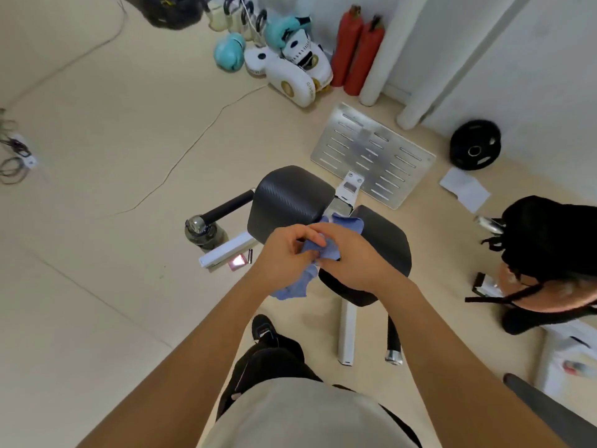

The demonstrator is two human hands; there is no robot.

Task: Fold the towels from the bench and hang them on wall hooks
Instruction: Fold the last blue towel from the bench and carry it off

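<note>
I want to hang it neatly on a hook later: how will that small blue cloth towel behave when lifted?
The small blue cloth towel is probably floppy: it bunches between the left hand and right hand, one end drooping. It seems light, held by a fingertip grip. It likely won't keep a fold unsupported.

Both hands cover the middle of the blue towel (329, 245). The right edge cuts off a second person (549, 253).
</note>
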